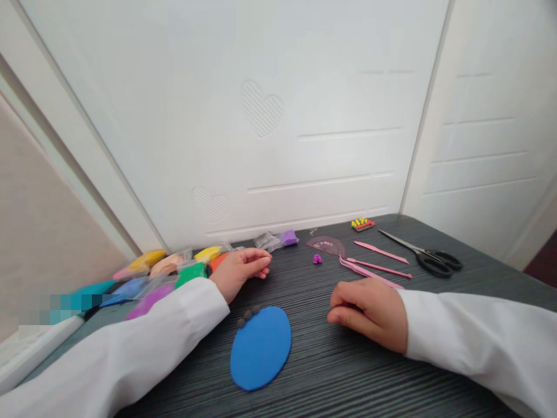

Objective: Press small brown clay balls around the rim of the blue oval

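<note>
My left hand (242, 268) is loosely curled, thumb along the index finger; can't tell whether the tips are pressed together or pinching anything. It's over the table near the bagged clay, green packet (190, 273) just beside the wrist. My right hand (368, 312) is curled too, knuckles up, thumb under the bent index; fingertips partly hidden, can't tell if they hold something. White cloth sleeves (470, 325) on both arms. Between my hands, nearer me: blue disc (261, 349), flat, smooth, matte, oval in this view, lying on the dark table (317, 377) with its streaky wood-like grain. Three small dark grey balls (248, 314) in a row along the disc's upper-left edge, roundish, matte. Beyond my right hand: pink tweezers (369, 273), two slim pink tools (379, 268), a clear pinkish protractor (326, 245), a lumpy purple piece (317, 259). Farther right, scissors (430, 258), metal blades, black handles. At the back, a small knobbly yellow, red and green piece (362, 224). Left side, more soft-looking plastic packets: purple, blue, yellow, orange. Behind, white panel (331, 87) with ribbed hearts and grooves.
</note>
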